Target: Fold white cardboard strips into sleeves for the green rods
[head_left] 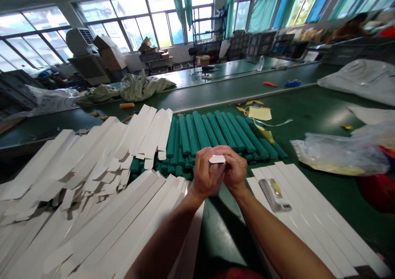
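White carton sleeve (217, 159), end flap up, gripped between left hand (205, 173) and right hand (236, 170), fingers of both clenched on it, above the near part of the green desk (308, 106). Around it: flat white cartons (92, 168) piled left, green ribbed rods (216, 133) in a row behind, clear plastic bag (339, 153) right.

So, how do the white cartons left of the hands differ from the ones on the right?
The left cartons lie in an overlapping heap with flaps sticking out; the right cartons lie side by side in a neat row. The left cartons are many, the right cartons few. Only the right cartons carry a metal tool. Both are long, narrow, white.
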Demonstrator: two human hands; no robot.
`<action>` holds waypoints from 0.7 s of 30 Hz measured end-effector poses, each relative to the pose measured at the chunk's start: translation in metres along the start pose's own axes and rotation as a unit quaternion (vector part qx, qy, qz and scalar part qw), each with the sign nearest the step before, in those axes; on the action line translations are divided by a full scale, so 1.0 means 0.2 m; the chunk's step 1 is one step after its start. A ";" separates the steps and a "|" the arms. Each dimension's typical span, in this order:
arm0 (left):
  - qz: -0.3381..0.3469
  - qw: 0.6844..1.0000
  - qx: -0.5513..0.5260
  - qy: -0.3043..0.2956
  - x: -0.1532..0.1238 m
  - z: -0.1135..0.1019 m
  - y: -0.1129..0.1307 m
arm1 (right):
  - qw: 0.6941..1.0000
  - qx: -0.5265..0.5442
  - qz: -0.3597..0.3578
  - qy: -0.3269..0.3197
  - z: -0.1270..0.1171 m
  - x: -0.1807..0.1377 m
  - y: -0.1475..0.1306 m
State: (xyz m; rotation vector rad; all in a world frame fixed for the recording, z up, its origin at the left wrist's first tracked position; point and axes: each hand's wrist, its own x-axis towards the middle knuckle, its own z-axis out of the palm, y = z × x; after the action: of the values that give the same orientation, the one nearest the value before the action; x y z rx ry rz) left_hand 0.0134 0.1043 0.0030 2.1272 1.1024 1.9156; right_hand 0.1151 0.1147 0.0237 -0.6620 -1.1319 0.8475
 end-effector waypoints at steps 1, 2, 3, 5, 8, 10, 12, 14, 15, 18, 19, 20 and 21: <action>0.030 0.999 0.023 -0.021 0.01 -0.02 -0.01 | 1.000 -0.003 -0.008 -0.013 -0.01 -0.02 0.01; 0.054 0.997 0.038 -0.039 0.01 -0.05 -0.01 | 1.000 -0.004 -0.006 -0.027 -0.03 -0.04 0.02; 0.070 0.995 0.050 -0.055 0.02 -0.07 -0.02 | 0.999 -0.004 0.002 -0.043 -0.05 -0.07 0.03; 0.083 0.990 0.072 -0.085 0.03 -0.12 -0.02 | 0.996 -0.025 0.022 -0.088 -0.08 -0.12 0.05; 0.092 0.984 0.094 -0.118 0.06 -0.16 -0.01 | 0.980 -0.113 0.001 -0.164 -0.12 -0.18 0.08; 0.089 0.981 0.105 -0.140 0.10 -0.18 0.01 | 0.965 -0.192 -0.032 -0.176 -0.13 -0.19 0.09; 0.078 0.975 0.124 -0.166 0.14 -0.19 0.04 | 0.954 -0.257 -0.048 -0.150 -0.11 -0.19 0.10; 0.072 0.968 0.144 -0.192 0.17 -0.21 0.06 | 0.947 -0.290 -0.041 -0.130 -0.09 -0.17 0.10; 0.073 0.965 0.152 -0.202 0.18 -0.22 0.07 | 0.946 -0.294 -0.036 -0.130 -0.08 -0.17 0.10; 0.079 0.959 0.167 -0.216 0.21 -0.23 0.10 | 0.947 -0.284 -0.039 -0.144 -0.07 -0.16 0.09; 0.079 0.957 0.171 -0.220 0.22 -0.23 0.11 | 0.948 -0.281 -0.040 -0.144 -0.07 -0.16 0.08; 0.080 0.955 0.175 -0.224 0.22 -0.23 0.12 | 0.949 -0.280 -0.040 -0.143 -0.07 -0.16 0.08; 0.081 0.953 0.179 -0.230 0.23 -0.23 0.13 | 0.949 -0.280 -0.039 -0.142 -0.07 -0.16 0.08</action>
State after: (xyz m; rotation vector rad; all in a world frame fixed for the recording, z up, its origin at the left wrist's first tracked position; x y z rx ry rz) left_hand -0.0173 0.0919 0.0650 2.7385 1.2683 1.2194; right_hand 0.1195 0.0966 -0.0095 -0.9719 -1.6770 0.5592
